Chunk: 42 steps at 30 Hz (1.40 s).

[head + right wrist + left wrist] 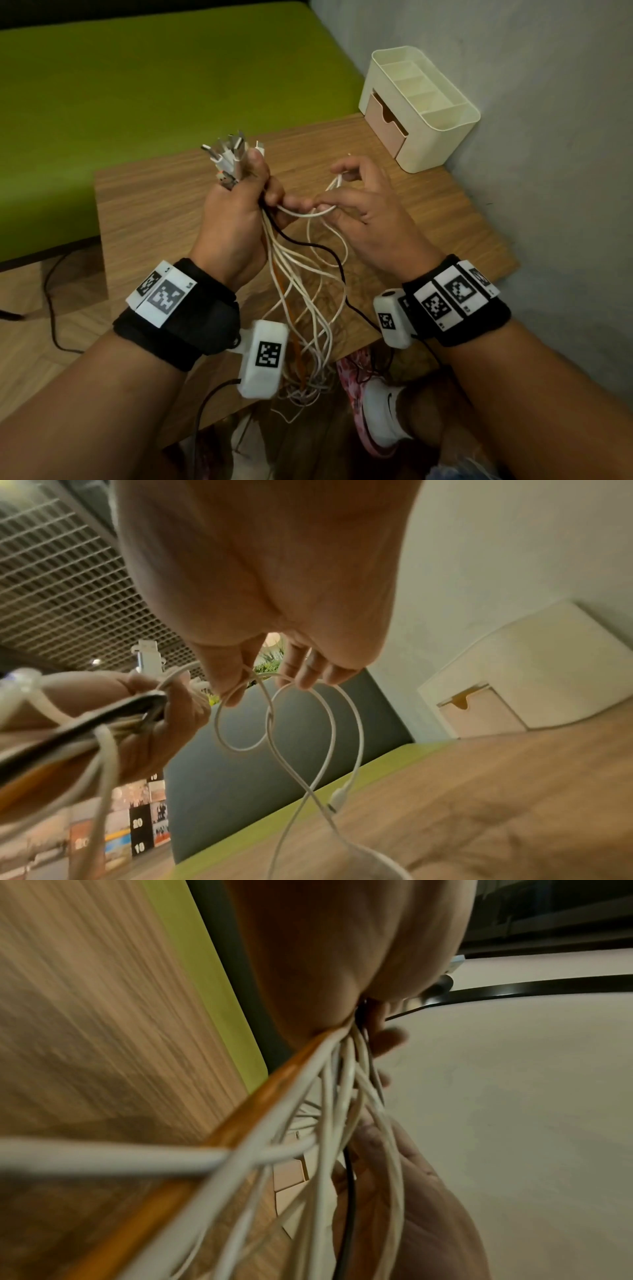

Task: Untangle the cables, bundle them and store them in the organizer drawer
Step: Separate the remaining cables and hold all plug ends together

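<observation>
My left hand grips a bunch of white, black and orange cables upright over the wooden table, plugs sticking out above the fist. The loose lengths hang down past the table's front edge. My right hand pinches one white cable between thumb and forefinger, right beside the left fist. In the right wrist view that white cable hangs in loops under the fingers, its plug dangling near the table. The cream organizer with its pink drawer stands at the back right.
A green cushioned bench runs behind and left of the table. A grey wall closes the right side, close to the organizer. Below the table's front edge are a foot in a white sock and pink shoe and dark cords on the floor.
</observation>
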Each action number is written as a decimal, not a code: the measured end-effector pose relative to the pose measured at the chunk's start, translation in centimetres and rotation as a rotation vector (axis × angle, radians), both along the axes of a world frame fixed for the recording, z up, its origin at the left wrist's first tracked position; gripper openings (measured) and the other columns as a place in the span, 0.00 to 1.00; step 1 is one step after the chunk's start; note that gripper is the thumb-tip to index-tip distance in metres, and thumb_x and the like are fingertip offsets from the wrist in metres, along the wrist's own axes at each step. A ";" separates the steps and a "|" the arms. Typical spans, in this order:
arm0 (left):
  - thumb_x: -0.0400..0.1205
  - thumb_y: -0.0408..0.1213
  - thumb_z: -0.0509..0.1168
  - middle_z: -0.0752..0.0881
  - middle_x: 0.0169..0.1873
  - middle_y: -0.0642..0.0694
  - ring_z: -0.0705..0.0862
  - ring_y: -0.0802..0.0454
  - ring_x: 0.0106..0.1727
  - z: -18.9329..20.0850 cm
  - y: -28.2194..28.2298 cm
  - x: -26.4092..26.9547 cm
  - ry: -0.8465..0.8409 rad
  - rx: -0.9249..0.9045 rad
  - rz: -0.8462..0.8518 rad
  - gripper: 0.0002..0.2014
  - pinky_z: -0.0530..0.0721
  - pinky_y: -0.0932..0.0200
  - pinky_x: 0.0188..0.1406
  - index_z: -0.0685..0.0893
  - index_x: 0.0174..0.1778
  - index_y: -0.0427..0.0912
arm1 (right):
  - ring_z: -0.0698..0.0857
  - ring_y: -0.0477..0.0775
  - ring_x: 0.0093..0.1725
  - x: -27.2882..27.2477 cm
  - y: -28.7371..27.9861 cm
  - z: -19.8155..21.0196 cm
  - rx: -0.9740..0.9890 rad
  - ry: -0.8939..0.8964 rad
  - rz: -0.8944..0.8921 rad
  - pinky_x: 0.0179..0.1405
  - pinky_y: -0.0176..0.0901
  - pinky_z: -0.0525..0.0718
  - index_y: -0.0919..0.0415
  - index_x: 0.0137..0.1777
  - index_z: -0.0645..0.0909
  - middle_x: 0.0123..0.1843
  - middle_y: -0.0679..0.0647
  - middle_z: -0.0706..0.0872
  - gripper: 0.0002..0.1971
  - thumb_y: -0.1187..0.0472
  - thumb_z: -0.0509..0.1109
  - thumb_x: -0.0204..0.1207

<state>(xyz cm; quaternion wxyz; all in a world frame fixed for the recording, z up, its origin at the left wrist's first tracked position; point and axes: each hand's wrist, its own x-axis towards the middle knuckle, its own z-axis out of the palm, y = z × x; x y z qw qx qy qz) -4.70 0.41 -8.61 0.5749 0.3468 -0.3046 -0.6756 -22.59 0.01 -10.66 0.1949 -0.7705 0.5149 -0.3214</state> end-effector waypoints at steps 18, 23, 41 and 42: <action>0.75 0.33 0.77 0.66 0.19 0.55 0.60 0.56 0.21 -0.4 0.7 -0.2 -0.588 0.023 -0.122 0.05 0.60 0.62 0.21 0.87 0.39 0.45 | 0.79 0.37 0.54 0.5 0.0 -0.2 0.259 0.038 -0.045 0.53 0.28 0.79 0.43 0.79 0.70 0.67 0.39 0.74 0.33 0.68 0.72 0.76; 0.71 0.33 0.80 0.74 0.18 0.57 0.65 0.59 0.21 -0.4 1.3 -0.9 -0.712 -0.051 -0.252 0.09 0.64 0.59 0.22 0.85 0.32 0.45 | 0.79 0.43 0.60 0.3 0.1 -0.2 0.209 0.056 -0.009 0.59 0.33 0.79 0.45 0.84 0.62 0.70 0.47 0.78 0.42 0.67 0.76 0.74; 0.71 0.32 0.80 0.76 0.16 0.60 0.67 0.66 0.17 0.5 1.2 -0.8 -0.807 -0.113 -0.337 0.08 0.65 0.70 0.17 0.86 0.34 0.43 | 0.75 0.42 0.46 0.2 0.8 0.6 0.175 0.195 -0.150 0.41 0.35 0.77 0.52 0.64 0.78 0.52 0.45 0.79 0.23 0.61 0.80 0.71; 0.71 0.31 0.80 0.76 0.17 0.60 0.68 0.66 0.17 0.4 1.2 -0.7 -0.850 -0.142 -0.332 0.08 0.65 0.71 0.18 0.86 0.35 0.40 | 0.75 0.43 0.45 0.2 0.9 0.6 0.164 0.212 -0.148 0.37 0.33 0.74 0.52 0.61 0.78 0.51 0.44 0.78 0.21 0.61 0.80 0.70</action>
